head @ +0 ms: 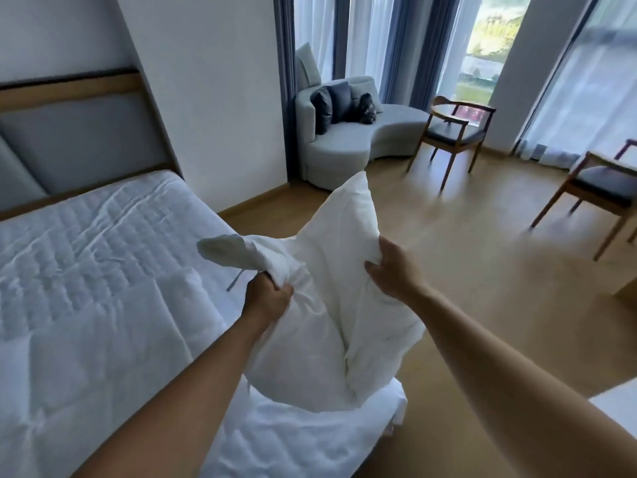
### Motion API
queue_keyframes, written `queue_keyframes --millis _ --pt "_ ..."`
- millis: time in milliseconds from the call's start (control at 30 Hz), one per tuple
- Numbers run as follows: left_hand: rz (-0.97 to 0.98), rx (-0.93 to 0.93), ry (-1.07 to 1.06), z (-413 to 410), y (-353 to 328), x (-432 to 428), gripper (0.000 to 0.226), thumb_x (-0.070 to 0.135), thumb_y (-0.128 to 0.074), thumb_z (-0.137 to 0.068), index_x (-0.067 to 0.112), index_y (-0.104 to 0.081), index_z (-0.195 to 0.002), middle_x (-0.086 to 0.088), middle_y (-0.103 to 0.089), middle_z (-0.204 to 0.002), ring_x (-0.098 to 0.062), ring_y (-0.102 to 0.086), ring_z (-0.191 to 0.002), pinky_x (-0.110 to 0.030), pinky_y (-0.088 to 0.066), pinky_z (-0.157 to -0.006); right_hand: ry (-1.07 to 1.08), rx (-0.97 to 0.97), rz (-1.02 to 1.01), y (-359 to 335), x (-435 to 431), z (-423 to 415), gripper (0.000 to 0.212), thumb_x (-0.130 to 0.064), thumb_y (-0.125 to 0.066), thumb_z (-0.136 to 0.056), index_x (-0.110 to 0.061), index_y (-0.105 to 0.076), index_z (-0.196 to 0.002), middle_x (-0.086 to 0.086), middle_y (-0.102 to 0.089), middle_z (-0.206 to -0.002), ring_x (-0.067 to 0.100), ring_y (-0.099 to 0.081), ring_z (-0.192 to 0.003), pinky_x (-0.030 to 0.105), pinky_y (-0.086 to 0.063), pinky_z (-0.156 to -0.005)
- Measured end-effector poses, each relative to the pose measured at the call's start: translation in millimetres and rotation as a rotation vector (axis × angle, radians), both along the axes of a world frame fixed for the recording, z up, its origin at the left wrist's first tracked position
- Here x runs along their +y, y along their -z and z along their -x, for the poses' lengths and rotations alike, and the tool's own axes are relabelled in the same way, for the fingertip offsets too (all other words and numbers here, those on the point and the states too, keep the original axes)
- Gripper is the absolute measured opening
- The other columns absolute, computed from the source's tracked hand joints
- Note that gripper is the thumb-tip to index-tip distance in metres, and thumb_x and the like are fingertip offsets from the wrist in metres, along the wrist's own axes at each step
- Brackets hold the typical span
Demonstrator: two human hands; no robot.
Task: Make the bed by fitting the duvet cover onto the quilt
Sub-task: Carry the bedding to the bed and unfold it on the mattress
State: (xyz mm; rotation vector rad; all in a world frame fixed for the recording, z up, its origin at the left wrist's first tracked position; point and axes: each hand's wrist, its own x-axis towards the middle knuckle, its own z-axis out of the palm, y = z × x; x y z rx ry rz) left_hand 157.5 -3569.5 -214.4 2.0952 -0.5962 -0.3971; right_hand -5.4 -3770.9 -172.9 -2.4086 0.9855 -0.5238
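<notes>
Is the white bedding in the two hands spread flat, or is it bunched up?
Bunched up. The white bedding is lifted above the bed, gathered in the left hand and gripped by the right hand.

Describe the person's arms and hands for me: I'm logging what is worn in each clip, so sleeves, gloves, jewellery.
Both forearms are bare as far up as the head view shows them; no sleeve or cuff comes into the picture. The left hand and the right hand wear no gloves. No watch, bracelet or ring can be made out on either wrist or on the fingers that show.
</notes>
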Motion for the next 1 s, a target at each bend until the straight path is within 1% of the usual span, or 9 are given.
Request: queue_keyframes --millis 100,200,267,333,600,667,800,933,1000 --pt "-0.078 -0.086 0.005 35 6 -72 0.028 0.018 -0.068 -0.09 0.0 -0.068 -0.111 -0.014 -0.073 -0.11 -0.033 -0.069 -0.101 -0.032 -0.056 -0.084 0.015 0.096 0.223 9 -52 40 0.024 -0.031 -0.062 -0.086 -0.021 -0.05 -0.104 0.009 -0.067 -0.089 0.038 -0.063 -0.08 0.035 -0.039 -0.06" --pt "-0.157 -0.197 0.036 69 6 -139 0.029 0.02 -0.066 -0.088 0.003 -0.069 -0.111 -0.015 -0.073 -0.11 -0.036 -0.068 -0.1 -0.035 -0.055 -0.08 -0.006 0.159 0.342 18 -88 63 0.019 -0.015 -0.059 -0.088 -0.019 -0.049 -0.104 0.003 -0.064 -0.088 0.035 -0.064 -0.074 0.032 -0.035 -0.059" --pt "-0.19 -0.27 0.071 86 4 -183 0.031 0.022 -0.066 -0.086 0.005 -0.07 -0.112 -0.014 -0.073 -0.111 -0.037 -0.068 -0.1 -0.033 -0.053 -0.079 0.0 0.183 0.332 29 -111 71 0.022 -0.007 -0.055 -0.086 -0.018 -0.05 -0.105 0.001 -0.061 -0.086 0.032 -0.063 -0.07 0.031 -0.034 -0.056" --pt "-0.239 -0.339 0.115 94 5 -222 0.033 0.025 -0.066 -0.085 0.007 -0.07 -0.113 -0.013 -0.073 -0.111 -0.037 -0.068 -0.1 -0.037 -0.056 -0.082 0.009 0.206 0.29 40 -138 75 0.023 -0.004 -0.052 -0.086 -0.018 -0.05 -0.104 0.001 -0.059 -0.085 0.032 -0.062 -0.068 0.031 -0.033 -0.055" --pt "-0.402 -0.447 0.233 72 37 -383 0.029 0.025 -0.061 -0.085 0.012 -0.066 -0.109 -0.009 -0.072 -0.105 -0.035 -0.069 -0.093 -0.034 -0.048 -0.073 0.09 0.242 0.181 77 -267 68 0.015 -0.01 -0.054 -0.087 -0.019 -0.051 -0.099 -0.003 -0.056 -0.08 0.028 -0.061 -0.067 0.03 -0.032 -0.054" --pt "-0.424 -0.446 0.25 53 44 -431 0.029 0.026 -0.06 -0.085 0.013 -0.064 -0.111 -0.007 -0.071 -0.105 -0.034 -0.069 -0.093 -0.033 -0.048 -0.072 0.094 0.235 0.215 81 -314 49 0.012 -0.01 -0.054 -0.087 -0.02 -0.049 -0.092 -0.003 -0.053 -0.076 0.028 -0.057 -0.061 0.029 -0.029 -0.052" --pt "-0.441 -0.392 0.227 -6 53 -547 0.027 0.025 -0.058 -0.085 0.015 -0.061 -0.11 -0.005 -0.069 -0.103 -0.031 -0.068 -0.089 -0.03 -0.041 -0.068 0.036 0.28 0.223 78 -431 -20 0.023 -0.009 -0.052 -0.086 -0.023 -0.034 -0.083 -0.006 -0.038 -0.07 0.023 -0.036 -0.054 0.03 -0.021 -0.049" --pt "-0.433 -0.437 0.253 -9 48 -572 0.032 0.024 -0.059 -0.086 0.014 -0.06 -0.117 -0.005 -0.069 -0.107 -0.03 -0.068 -0.092 -0.031 -0.045 -0.07 0.053 0.262 0.254 68 -449 -32 0.023 -0.01 -0.054 -0.085 -0.023 -0.035 -0.083 -0.007 -0.037 -0.07 0.023 -0.035 -0.055 0.03 -0.026 -0.05" --pt "-0.434 -0.442 0.24 -41 41 -602 0.034 0.024 -0.06 -0.086 0.014 -0.06 -0.118 -0.005 -0.069 -0.108 -0.03 -0.067 -0.094 -0.03 -0.045 -0.071 0.03 0.208 0.217 66 -486 -67 0.022 -0.01 -0.055 -0.084 -0.023 -0.037 -0.083 -0.007 -0.039 -0.07 0.023 -0.036 -0.055 0.03 -0.026 -0.05"
